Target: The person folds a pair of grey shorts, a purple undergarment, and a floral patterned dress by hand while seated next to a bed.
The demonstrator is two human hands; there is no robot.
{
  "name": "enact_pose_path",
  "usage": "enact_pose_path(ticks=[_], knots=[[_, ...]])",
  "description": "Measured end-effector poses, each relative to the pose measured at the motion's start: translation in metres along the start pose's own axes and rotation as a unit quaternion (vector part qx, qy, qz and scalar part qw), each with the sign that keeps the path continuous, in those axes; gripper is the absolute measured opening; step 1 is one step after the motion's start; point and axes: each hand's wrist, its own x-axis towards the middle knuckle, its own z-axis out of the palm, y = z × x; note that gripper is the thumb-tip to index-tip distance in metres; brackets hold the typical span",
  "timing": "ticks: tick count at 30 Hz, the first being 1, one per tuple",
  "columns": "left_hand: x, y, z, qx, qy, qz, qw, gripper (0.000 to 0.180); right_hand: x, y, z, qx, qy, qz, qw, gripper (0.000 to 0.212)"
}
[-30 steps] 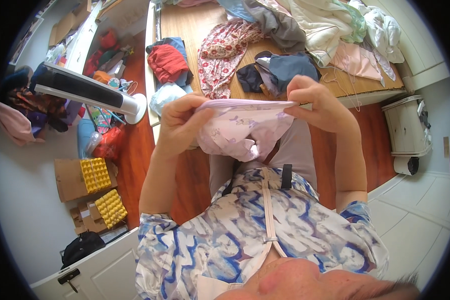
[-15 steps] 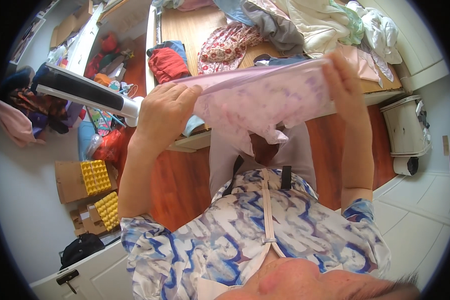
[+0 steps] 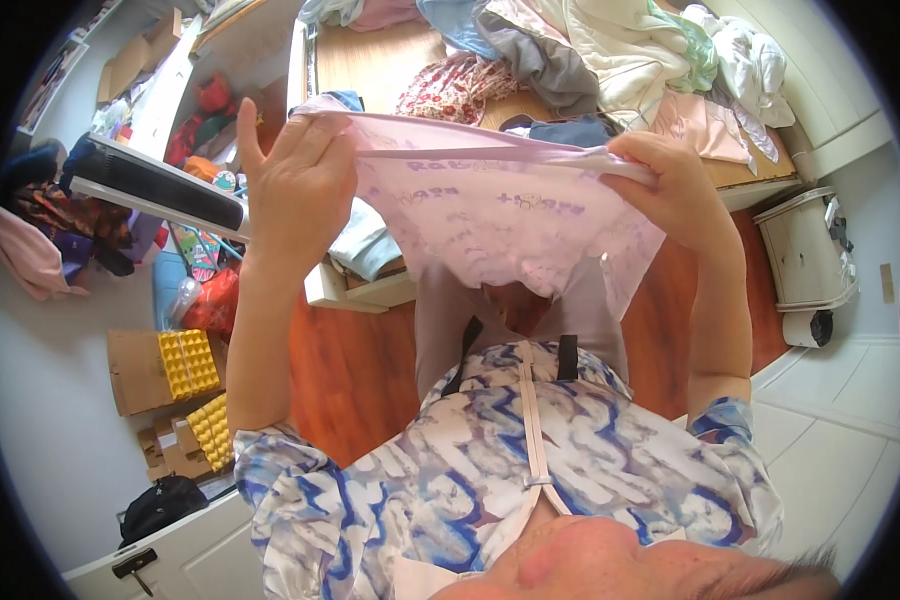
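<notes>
Stretched between my two hands is a thin pink garment (image 3: pixel 500 205) with purple print, its body hanging down in front of my legs. At its upper left corner my left hand (image 3: pixel 305 180) is closed on the edge, with the thumb sticking up. My right hand (image 3: pixel 665 185) pinches the upper right edge, thumb and fingers pressed together on the cloth. Two layers of fabric show along the top, slightly parted. I cannot tell which kind of garment it is.
Ahead, a wooden bed platform (image 3: pixel 375 55) bears piled clothes: a red-flowered garment (image 3: pixel 455 90), a grey cloth (image 3: pixel 545 65) and a cream quilt (image 3: pixel 620 55). A light blue cloth (image 3: pixel 370 240) lies by its near edge. A white tower fan (image 3: pixel 160 185) leans in from the left.
My right hand has come down and my left has moved a little left. The garment is now spread wider and flatter, with its print facing me.
</notes>
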Motion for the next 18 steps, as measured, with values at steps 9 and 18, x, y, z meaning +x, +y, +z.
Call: enact_pose_path(ticks=[9,18], knots=[[0.011,-0.012,-0.004,0.021,0.084,0.0,0.996,0.013,-0.006,-0.009,-0.005,0.094,-0.057,0.025,0.994,0.016],[0.012,0.002,0.002,0.011,0.09,0.006,0.996,0.015,-0.01,-0.013,0.017,0.283,-0.111,0.11,0.946,0.005]])
